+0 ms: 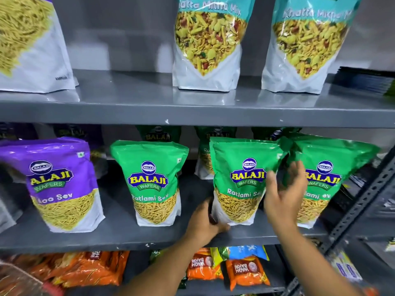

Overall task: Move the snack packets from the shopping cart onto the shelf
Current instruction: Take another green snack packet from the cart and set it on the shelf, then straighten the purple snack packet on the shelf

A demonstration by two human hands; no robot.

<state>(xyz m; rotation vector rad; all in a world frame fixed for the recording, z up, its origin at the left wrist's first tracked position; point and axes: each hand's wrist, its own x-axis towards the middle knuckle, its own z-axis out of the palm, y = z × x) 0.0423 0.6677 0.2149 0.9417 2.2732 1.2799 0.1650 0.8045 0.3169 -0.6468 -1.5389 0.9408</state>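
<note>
Gripping the green packet (241, 184), left hand (203, 223) hides its base corner; right hand (284, 195) open, blurred.

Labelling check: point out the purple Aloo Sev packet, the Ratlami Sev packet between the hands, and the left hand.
purple Aloo Sev packet (56, 184), head view, on its front panel.
Ratlami Sev packet between the hands (241, 184), head view, near the logo.
left hand (205, 225), head view, on its back.

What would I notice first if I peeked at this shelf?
Bright green Ratlami Sev packets stand in a row on the middle shelf, with two hands on one of them: the left hand at its bottom corner, the right hand on its side. A purple packet stands at the left.
</note>
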